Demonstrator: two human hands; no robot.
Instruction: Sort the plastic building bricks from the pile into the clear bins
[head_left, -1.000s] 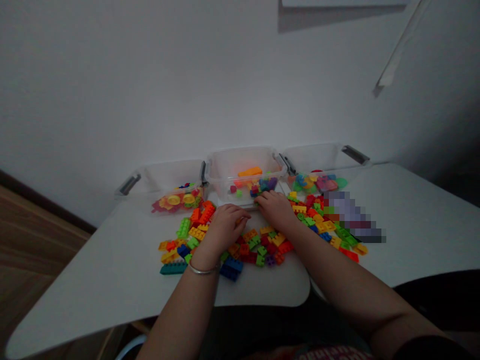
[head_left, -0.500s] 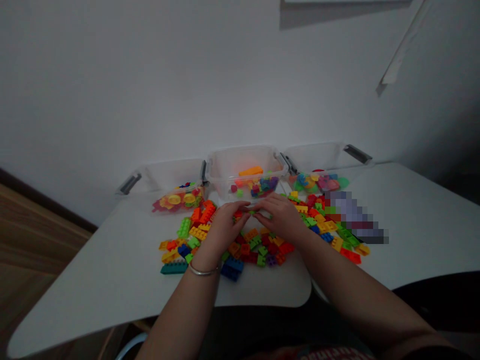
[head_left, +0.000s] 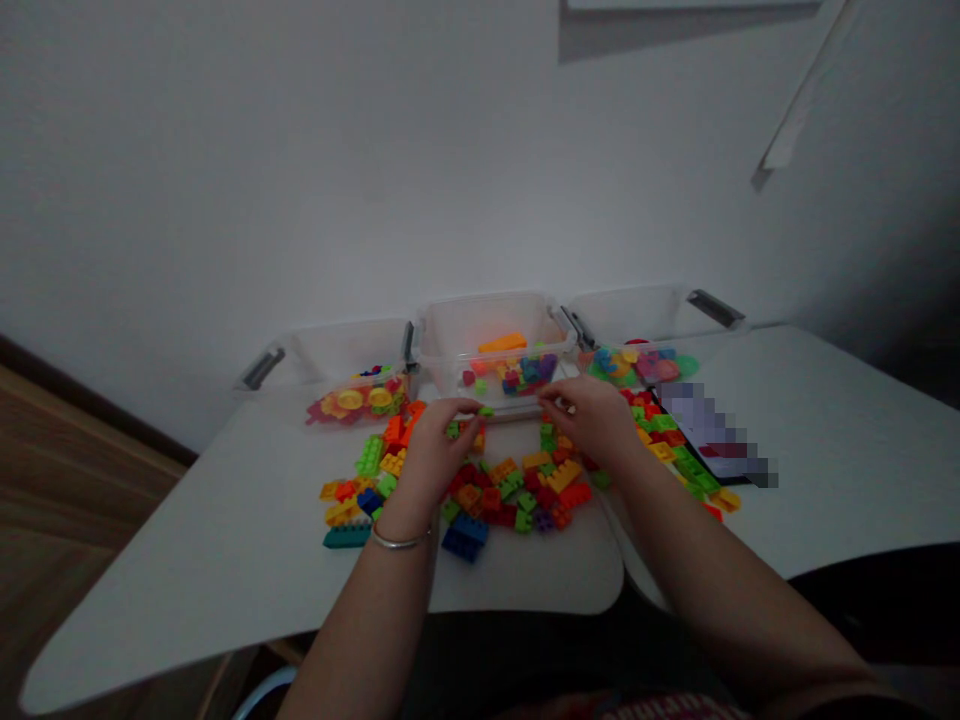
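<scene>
My left hand (head_left: 439, 440), with a bracelet at the wrist, is over the left part of the brick pile. Its thumb and fingertips close on a small green toy brick (head_left: 486, 411). To the right, my right hand (head_left: 596, 415) hovers over the pile with its fingers curled toward the thumb. Whatever its fingertips hold, if anything, is too small to make out. Between and below the hands lie loose bricks, among them an orange brick (head_left: 502, 469), a yellow brick (head_left: 564, 476) and a dark blue brick (head_left: 461, 541).
Behind the hands stand a middle clear bin (head_left: 491, 358), a left clear bin (head_left: 330, 352) and a right clear bin (head_left: 630, 315), each with toy pieces. A blurred-out flat item (head_left: 705, 430) lies right of the bricks. The white table (head_left: 825, 450) meets the wall behind.
My hands were together over the pile and have moved apart. The right hand has shifted right, and the left hand has moved slightly left, keeping the small green brick.
</scene>
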